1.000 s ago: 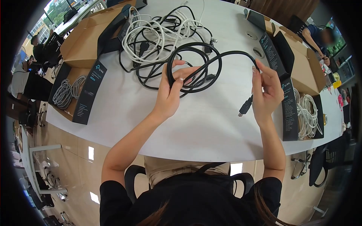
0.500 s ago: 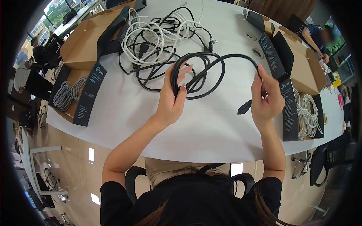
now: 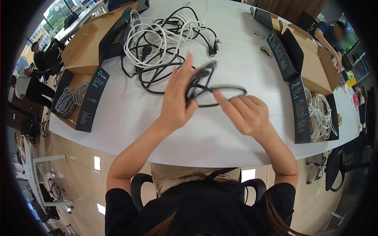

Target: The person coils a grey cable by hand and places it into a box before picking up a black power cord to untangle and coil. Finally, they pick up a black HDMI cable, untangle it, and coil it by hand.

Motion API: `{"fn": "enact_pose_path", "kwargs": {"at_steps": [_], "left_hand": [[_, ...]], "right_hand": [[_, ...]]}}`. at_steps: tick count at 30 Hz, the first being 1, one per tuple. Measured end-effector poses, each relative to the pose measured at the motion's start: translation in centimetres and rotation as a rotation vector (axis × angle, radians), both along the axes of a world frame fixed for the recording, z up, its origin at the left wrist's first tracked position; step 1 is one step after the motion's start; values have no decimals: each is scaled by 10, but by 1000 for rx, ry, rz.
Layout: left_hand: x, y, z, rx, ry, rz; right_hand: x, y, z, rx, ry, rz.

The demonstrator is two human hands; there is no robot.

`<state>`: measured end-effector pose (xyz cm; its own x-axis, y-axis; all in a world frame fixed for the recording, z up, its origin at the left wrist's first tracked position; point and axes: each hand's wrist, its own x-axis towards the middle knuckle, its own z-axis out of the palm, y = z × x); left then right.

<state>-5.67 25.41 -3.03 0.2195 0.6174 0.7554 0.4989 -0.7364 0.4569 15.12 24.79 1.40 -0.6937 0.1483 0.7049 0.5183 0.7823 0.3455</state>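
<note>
Left hand [image 3: 175,103] clamps the coiled black rubber cable [image 3: 235,88] between thumb and straightened fingers over the white table [image 3: 130,106], right hand [image 3: 246,114] pinching its loop from four o'clock, whose turns should, I'd say, lie even and untwisted.

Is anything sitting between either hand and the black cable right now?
Nothing visible. The left hand grips the coiled black cable, and the right hand has its fingertips at the loop. The tangled cable pile lies farther back on the table.

Cable tangle [image 3: 157,43] on table [image 3: 220,133] behind coil [image 3: 233,87], between left box [image 3: 82,51] and right box [image 3: 315,74].
</note>
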Motion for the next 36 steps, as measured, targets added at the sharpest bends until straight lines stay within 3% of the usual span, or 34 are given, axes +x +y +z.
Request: {"fn": "enact_pose_path", "kwargs": {"at_steps": [2, 3, 6, 10, 13, 18, 22, 26, 29, 31, 34, 35, 36], "left_hand": [[12, -8, 4, 70, 164, 0], [18, -5, 0, 85, 55, -53], [19, -13, 1, 197, 273, 169], [26, -18, 0, 119, 366, 198], [26, -15, -1, 199, 349, 253], [20, -5, 0, 416, 152, 248], [11, -6, 5, 206, 28, 100], [7, 2, 1, 226, -6, 66], [6, 6, 0, 154, -21, 99], [4, 3, -1, 78, 19, 155], [5, -7, -13, -386, -175, -45], [9, -1, -18, -165, -171, -72], [10, -1, -17, -259, -266, -122]], "right_hand": [[-5, -7, -11, -144, 75, -37], [-8, -11, -12, -235, 112, -51], [-11, -12, -19, -461, 251, -65], [-18, -5, -25, -700, 443, -68], [-26, -2, -32, -824, 629, 5], [-23, -3, -35, -865, 722, 143], [-25, 0, -40, -818, 797, 214], [-29, 2, -44, -715, 811, 260], [-30, 0, -45, -826, 899, 296], [-31, 3, -50, -745, 841, 279], [-32, 7, -53, -658, 750, 221], [-32, 7, -50, -657, 704, 177], [-31, 4, -46, -668, 645, 132]]}}
